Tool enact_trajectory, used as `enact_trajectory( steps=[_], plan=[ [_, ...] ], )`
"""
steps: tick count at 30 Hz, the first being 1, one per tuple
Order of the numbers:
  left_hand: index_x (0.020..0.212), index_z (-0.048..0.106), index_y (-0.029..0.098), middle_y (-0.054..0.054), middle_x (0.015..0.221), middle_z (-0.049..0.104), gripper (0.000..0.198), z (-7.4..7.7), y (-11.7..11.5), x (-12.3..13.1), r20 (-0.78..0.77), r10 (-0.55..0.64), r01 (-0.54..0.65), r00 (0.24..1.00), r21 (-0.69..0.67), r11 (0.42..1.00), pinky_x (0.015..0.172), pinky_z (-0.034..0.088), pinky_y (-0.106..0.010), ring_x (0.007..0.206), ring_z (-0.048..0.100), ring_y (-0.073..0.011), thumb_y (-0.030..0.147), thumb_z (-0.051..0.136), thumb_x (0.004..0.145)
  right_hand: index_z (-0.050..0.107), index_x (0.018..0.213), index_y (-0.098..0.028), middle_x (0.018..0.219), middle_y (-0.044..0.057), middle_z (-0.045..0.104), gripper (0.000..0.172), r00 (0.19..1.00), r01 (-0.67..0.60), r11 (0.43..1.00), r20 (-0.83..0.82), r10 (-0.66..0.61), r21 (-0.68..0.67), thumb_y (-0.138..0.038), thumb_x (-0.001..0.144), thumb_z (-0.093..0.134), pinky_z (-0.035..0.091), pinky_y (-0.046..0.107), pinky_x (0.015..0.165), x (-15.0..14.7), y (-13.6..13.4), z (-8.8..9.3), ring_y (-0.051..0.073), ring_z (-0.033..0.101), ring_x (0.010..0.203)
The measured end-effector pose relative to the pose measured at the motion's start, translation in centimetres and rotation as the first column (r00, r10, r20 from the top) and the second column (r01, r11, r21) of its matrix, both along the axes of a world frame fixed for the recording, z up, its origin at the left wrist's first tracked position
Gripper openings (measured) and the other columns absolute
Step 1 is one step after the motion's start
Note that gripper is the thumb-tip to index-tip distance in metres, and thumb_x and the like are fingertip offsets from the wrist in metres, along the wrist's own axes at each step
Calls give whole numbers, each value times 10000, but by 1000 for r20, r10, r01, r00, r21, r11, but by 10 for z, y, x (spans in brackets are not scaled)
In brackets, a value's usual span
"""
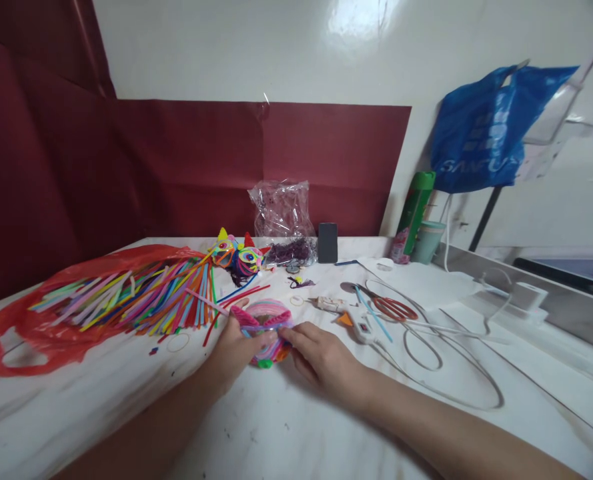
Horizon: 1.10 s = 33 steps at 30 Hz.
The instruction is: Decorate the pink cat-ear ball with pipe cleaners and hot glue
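Observation:
Between both hands is a round pink pipe-cleaner figure (pixel 266 311) with darker pink strips along its upper edge and green and orange bits below. My left hand (pixel 233 343) grips its left side, thumb laid across the front. On the right edge, my right hand (pixel 316 350) pinches the figure with bent fingers; anything small in that pinch is hidden. A pale pink pipe cleaner (pixel 207 302) sticks out to the upper left by my left hand. Loose red pipe cleaners (pixel 246 294) lie just behind it.
Many coloured pipe cleaners (pixel 151 293) lie on a red plastic bag (pixel 89 260). Behind stand two finished-looking cat-like figures (pixel 249 259), a clear bag (pixel 283 210) and a phone (pixel 327 243). At right are a glue gun (pixel 361 327), scissors (pixel 396 309) and a looping cable (pixel 499 397).

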<state>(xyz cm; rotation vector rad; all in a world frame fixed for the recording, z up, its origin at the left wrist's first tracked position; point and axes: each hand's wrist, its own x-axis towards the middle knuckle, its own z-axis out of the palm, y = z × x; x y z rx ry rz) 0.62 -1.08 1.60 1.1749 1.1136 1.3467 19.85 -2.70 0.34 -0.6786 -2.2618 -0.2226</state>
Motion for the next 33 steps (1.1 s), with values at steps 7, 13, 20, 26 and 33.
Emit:
enact_trajectory(
  steps=[7, 13, 20, 26, 33],
  plan=[
    [1361, 421, 212, -81, 1082, 717, 972, -3, 2, -1, -21, -3, 2, 1000, -15, 1000, 805, 573, -351, 951, 699, -239, 212, 864, 496, 535, 1251, -135, 858, 99, 633, 344, 999, -8, 1000, -50, 7, -28, -111, 918, 449, 533, 279, 635, -3, -3, 0, 191, 608, 735],
    [1311, 481, 225, -74, 1088, 716, 845, 4, -4, 1, -69, -8, 8, 998, 5, 1000, 800, 571, -351, 984, 690, -246, 201, 833, 543, 539, 1253, -134, 871, 109, 633, 354, 999, 9, 1000, -49, -11, -28, -121, 910, 453, 548, 293, 627, -4, -3, -1, 203, 612, 736],
    [1325, 452, 222, -60, 1052, 720, 881, 2, 0, 0, -37, 26, -28, 999, -48, 998, 767, 564, -331, 892, 701, -215, 185, 841, 536, 455, 1386, -172, 981, 131, 605, 474, 994, -48, 995, -105, 38, -92, -103, 918, 439, 582, 315, 685, -8, -1, -9, 213, 624, 831],
    [1307, 461, 226, -52, 1046, 723, 857, 3, 0, 0, -49, 22, -24, 999, -44, 999, 809, 562, -335, 943, 696, -218, 187, 844, 542, 473, 1368, -185, 959, 114, 600, 484, 976, -112, 988, -199, 90, -105, -61, 902, 433, 580, 330, 739, -8, -1, -11, 211, 611, 864],
    [1326, 441, 228, -43, 1009, 731, 922, 0, 4, -2, -49, 24, -27, 998, -80, 996, 779, 576, -332, 870, 715, -208, 198, 872, 512, 519, 1303, -175, 1021, 134, 628, 441, 981, -104, 990, -176, 87, -90, -64, 880, 459, 582, 345, 774, -6, -4, -8, 222, 629, 913]
  ],
)
